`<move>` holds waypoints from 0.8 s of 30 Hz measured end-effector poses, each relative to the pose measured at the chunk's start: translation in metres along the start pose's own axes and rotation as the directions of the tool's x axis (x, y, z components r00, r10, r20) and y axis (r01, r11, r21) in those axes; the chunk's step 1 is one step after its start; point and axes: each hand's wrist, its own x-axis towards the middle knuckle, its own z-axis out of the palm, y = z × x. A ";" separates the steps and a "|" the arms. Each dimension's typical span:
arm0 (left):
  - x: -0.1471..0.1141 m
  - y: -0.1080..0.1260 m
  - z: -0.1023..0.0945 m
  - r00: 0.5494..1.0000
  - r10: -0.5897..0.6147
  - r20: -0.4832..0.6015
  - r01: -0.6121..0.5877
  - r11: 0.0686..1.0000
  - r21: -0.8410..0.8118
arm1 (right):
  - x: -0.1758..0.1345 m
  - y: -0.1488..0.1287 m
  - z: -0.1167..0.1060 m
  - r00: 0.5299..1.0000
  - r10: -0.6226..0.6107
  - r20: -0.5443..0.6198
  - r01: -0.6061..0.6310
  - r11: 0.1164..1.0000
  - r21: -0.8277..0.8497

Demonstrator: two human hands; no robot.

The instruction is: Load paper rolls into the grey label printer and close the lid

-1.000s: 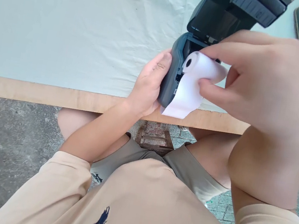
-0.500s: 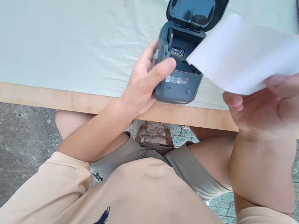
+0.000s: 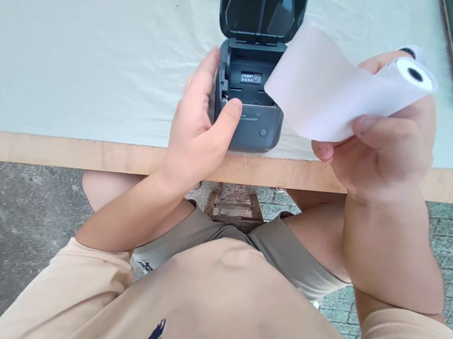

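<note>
The printer, lid raised, sits by the table's near edge, gripped along its side by the left hand's fingers. A label beyond the thumb carries characters too small to read; a button right of it shows a power symbol. The right hand's fingers grasp a paper roll.

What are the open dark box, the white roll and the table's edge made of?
The dark box looks like hard plastic, mostly matte: its corners are smoothly rounded, with only a soft shine. The white roll seems to be thin, smooth paper, since its loose end curves freely. The table's edge is probably plain wood: pale tan, dull and faintly streaky.
</note>
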 end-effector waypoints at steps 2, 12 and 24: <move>0.002 -0.004 -0.004 0.962 0.263 -0.077 -0.255 0.962 0.098 | 0.000 0.002 0.000 0.989 -0.031 0.146 0.032 0.999 -0.002; -0.007 0.023 -0.001 0.987 0.107 0.121 -0.104 0.994 -0.031 | -0.005 0.010 0.014 0.906 -0.124 0.404 0.139 0.990 -0.006; -0.003 0.032 0.034 0.990 -0.109 -0.086 0.084 0.963 -0.256 | -0.013 -0.005 0.019 0.848 0.020 0.530 -0.023 1.000 -0.001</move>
